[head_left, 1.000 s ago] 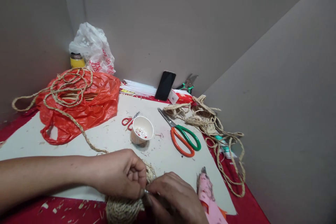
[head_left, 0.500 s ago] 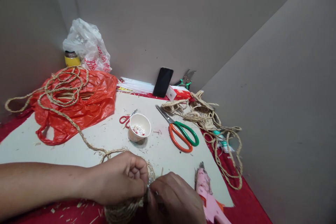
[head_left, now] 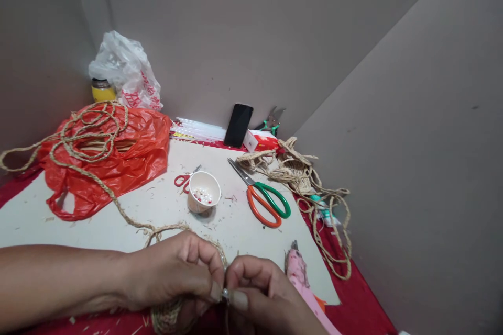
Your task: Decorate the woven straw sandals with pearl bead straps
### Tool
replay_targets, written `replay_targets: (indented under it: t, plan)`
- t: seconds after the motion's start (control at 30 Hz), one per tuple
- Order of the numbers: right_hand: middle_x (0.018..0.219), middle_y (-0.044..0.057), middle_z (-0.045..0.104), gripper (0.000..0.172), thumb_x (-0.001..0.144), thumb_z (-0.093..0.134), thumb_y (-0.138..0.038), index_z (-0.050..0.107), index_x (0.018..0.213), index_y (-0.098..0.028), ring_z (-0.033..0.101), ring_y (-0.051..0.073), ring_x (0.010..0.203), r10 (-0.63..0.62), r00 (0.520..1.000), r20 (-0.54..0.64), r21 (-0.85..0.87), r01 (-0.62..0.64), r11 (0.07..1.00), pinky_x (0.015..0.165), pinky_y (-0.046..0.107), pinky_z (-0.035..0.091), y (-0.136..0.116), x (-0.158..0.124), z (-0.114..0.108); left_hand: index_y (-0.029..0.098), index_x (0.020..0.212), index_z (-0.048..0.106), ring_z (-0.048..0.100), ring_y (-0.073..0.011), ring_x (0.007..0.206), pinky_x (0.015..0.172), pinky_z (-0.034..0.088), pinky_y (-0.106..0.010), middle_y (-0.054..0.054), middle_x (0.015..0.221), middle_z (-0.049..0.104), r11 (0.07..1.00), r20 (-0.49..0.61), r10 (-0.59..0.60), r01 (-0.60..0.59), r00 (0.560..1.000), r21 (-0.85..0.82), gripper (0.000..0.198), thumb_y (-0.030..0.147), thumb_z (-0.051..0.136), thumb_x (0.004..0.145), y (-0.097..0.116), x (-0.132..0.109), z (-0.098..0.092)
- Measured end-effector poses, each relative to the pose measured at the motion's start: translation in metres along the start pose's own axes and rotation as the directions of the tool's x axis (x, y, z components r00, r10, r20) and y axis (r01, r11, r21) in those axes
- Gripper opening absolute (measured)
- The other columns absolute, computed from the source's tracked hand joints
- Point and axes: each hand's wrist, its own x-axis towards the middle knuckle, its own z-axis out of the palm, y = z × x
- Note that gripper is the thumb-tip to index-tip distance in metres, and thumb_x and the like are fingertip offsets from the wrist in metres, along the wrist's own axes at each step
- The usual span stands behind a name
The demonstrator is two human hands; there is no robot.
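My left hand (head_left: 183,272) is closed, its thumb and fingertips pinching the edge of a woven straw piece (head_left: 167,318), mostly hidden beneath it. Between the fingertips of both hands shows a white pearl bead (head_left: 225,293); my right hand (head_left: 271,293), also closed, pinches it from the right. More small pale beads line the straw edge just above. A braided straw cord (head_left: 126,214) runs from near my left hand to the upper left. Beyond the hands stands a paper cup (head_left: 196,204) with white and red beads in it. Right of my right hand lies a pink glue gun (head_left: 301,277).
Large scissors (head_left: 262,207) with green and orange handles lie right of the cup, small red scissors (head_left: 181,180) behind it. An orange-red plastic bag (head_left: 145,154) carries coiled cord. Braided straw (head_left: 294,172), a phone (head_left: 238,125) and pliers (head_left: 271,121) are farther back. Walls enclose the table.
My right hand has turned, so its thumb and fingers now show, meeting my left fingertips at the bead. The whole view has shifted slightly, with things sitting farther left.
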Motion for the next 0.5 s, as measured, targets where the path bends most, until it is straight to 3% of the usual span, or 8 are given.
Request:
replay_targets:
  t: [0.1,0.2,0.3,0.4,0.5]
  plan:
    - [0.052,-0.004,0.055,0.03,0.058,0.083,-0.036,0.064,0.069,-0.015,0.039,0.004,0.04,-0.009,0.997,0.076,0.095,0.002,0.995,0.043,0.016,0.025,0.006,0.001,-0.003,0.014,0.061,0.061,0.041,-0.0058,0.031,0.032,0.033,-0.015,0.005,0.042,0.055,0.999,0.061,-0.021,0.024,0.998,-0.039,0.006,0.018,0.061,0.056,-0.001,0.002,-0.002]
    - [0.051,-0.005,0.051,0.023,0.063,0.079,-0.032,0.065,0.071,-0.016,0.036,0.005,0.041,-0.038,0.997,0.069,0.167,0.026,0.986,0.043,0.017,0.026,0.002,-0.004,-0.005,0.014,0.06,0.061,0.039,-0.0064,0.027,0.03,0.034,-0.016,0.004,0.04,0.055,0.995,0.118,-0.041,0.051,0.992,-0.082,0.009,0.016,0.058,0.052,0.002,0.001,-0.006]
    - [0.051,-0.006,0.044,0.019,0.068,0.076,-0.031,0.063,0.068,-0.018,0.029,0.005,0.042,-0.135,0.991,0.015,0.239,0.128,0.963,0.041,0.017,0.026,-0.015,-0.015,-0.008,0.015,0.056,0.058,0.037,-0.0061,0.025,0.027,0.03,-0.015,0.004,0.037,0.052,0.995,0.094,0.018,-0.009,0.995,-0.099,0.006,0.017,0.055,0.051,0.009,-0.003,-0.014]
    - [0.054,-0.005,0.046,0.018,0.071,0.076,-0.033,0.064,0.069,-0.019,0.033,0.005,0.043,-0.282,0.955,-0.087,0.183,0.293,0.938,0.042,0.017,0.031,-0.027,-0.021,-0.009,0.016,0.061,0.058,0.04,-0.0062,0.028,0.03,0.032,-0.015,0.006,0.04,0.053,0.992,0.035,0.061,-0.064,0.998,0.105,0.005,0.019,0.06,0.058,0.019,-0.009,-0.022]
    - [0.057,-0.003,0.052,0.015,0.072,0.078,-0.03,0.067,0.071,-0.02,0.043,0.007,0.046,-0.338,0.929,-0.151,0.097,0.354,0.93,0.045,0.018,0.037,-0.027,-0.019,-0.01,0.017,0.068,0.056,0.041,-0.0053,0.035,0.039,0.035,-0.015,0.008,0.044,0.051,0.931,-0.017,0.056,-0.047,0.998,0.361,0.011,0.025,0.064,0.068,0.031,-0.017,-0.021]
